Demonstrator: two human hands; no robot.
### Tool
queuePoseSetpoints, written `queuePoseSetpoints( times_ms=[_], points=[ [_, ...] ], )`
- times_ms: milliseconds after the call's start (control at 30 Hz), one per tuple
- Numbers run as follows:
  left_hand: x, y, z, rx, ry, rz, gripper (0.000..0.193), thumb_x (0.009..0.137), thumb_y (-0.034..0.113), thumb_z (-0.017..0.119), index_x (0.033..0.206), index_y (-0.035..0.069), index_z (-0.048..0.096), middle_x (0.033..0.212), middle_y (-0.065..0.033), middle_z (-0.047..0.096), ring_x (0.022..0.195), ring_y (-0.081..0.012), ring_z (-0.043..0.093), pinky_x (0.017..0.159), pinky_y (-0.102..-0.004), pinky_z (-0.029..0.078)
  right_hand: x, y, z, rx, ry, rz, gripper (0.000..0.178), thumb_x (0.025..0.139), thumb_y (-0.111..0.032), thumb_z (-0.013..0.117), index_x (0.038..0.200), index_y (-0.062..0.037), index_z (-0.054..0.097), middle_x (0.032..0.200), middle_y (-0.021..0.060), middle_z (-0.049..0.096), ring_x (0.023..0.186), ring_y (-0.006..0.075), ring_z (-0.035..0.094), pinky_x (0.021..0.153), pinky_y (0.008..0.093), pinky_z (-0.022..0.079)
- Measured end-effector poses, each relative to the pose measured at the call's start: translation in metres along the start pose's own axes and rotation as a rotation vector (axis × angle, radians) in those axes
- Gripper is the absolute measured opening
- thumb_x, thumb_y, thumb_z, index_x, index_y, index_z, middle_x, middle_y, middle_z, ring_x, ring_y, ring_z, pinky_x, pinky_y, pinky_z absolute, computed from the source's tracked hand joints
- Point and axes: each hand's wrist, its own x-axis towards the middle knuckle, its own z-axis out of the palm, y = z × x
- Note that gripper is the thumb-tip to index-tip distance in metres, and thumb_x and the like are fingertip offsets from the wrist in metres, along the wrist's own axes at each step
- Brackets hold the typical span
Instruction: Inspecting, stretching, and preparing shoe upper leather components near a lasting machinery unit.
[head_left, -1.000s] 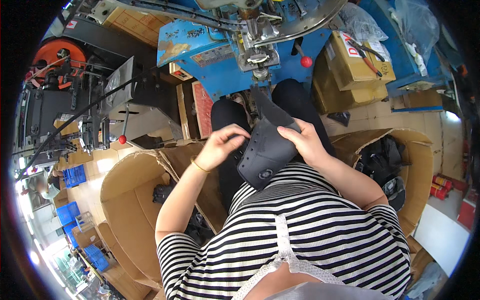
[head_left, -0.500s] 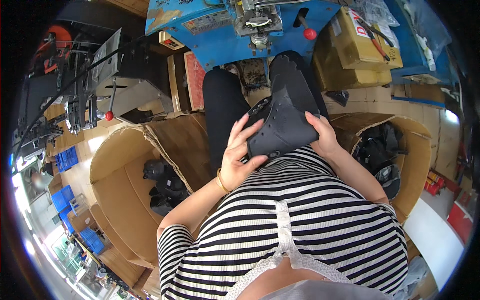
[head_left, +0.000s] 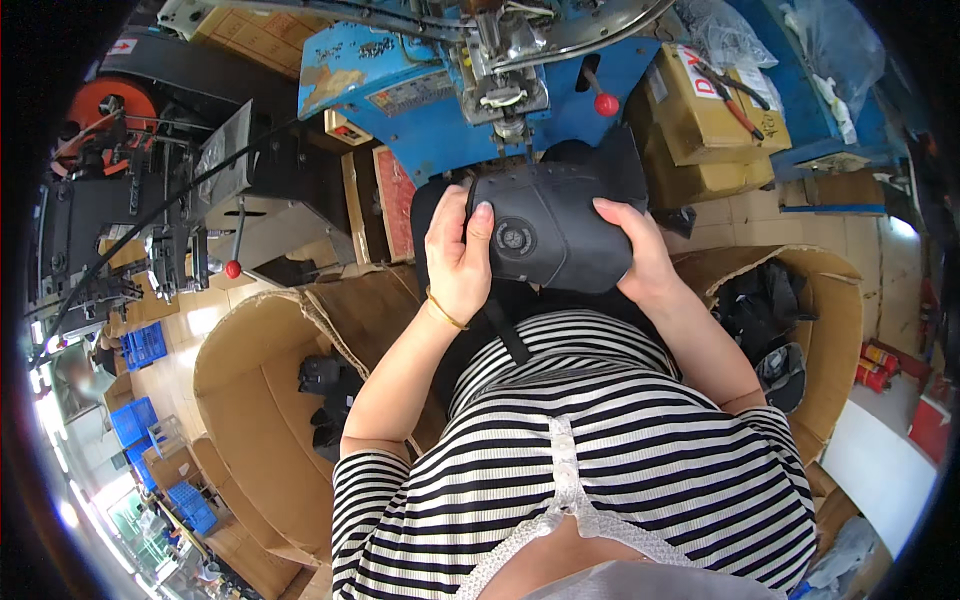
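Observation:
My left hand (head_left: 461, 252) grips the left edge of a black moulded pad (head_left: 570, 225), its thumb lying on the front face. My right hand (head_left: 643, 254) is closed on the pad's right edge, thumb on top and fingers hidden behind. The pad is curved and stiff-looking, with a round raised emblem near the left thumb and small holes along the far rim. A narrow black strap (head_left: 508, 333) hangs down toward my striped top. Just beyond the pad stands a blue machine (head_left: 420, 125), with its metal head (head_left: 510, 100) right above the pad's far edge.
Cardboard boxes (head_left: 665, 95) stand at the far right, with red-handled pliers (head_left: 735, 105) on top. Large open cartons, one at the left (head_left: 250, 390) and one at the right (head_left: 835, 330), hold black pieces. A red-knobbed lever (head_left: 605, 103) sticks out from the blue machine.
Both hands have raised the pad off my lap toward the machine and turned it, so the face with the round emblem now shows. The strap has come into view.

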Motion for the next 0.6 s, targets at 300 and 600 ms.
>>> queuePoseSetpoints(
  times_ms=[300, 600],
  points=[
    [0.090, 0.034, 0.007, 0.506, 0.125, 0.179, 0.027, 0.098, 0.019, 0.043, 0.079, 0.000, 0.048, 0.075, -0.0201, 0.053, 0.074, -0.0413, 0.053, 0.064, -0.0478, 0.040, 0.038, -0.036, 0.029, 0.153, 0.150, -0.215, 0.017, 0.084, -0.009, 0.061, 0.094, 0.0041, 0.064, 0.089, 0.0114, 0.067, 0.075, 0.0188, 0.067, 0.067, 0.0304, 0.055],
    [0.119, 0.030, 0.001, 0.507, -0.084, -0.149, 0.036, 0.099, 0.030, 0.039, 0.087, 0.002, 0.059, 0.082, -0.0262, 0.063, 0.084, -0.0466, 0.058, 0.073, -0.0533, 0.044, 0.050, -0.036, 0.032, 0.308, 0.089, -0.139, 0.025, 0.089, -0.021, 0.057, 0.099, 0.0016, 0.062, 0.095, 0.0110, 0.066, 0.084, 0.0208, 0.065, 0.076, 0.0328, 0.053]
  ],
)
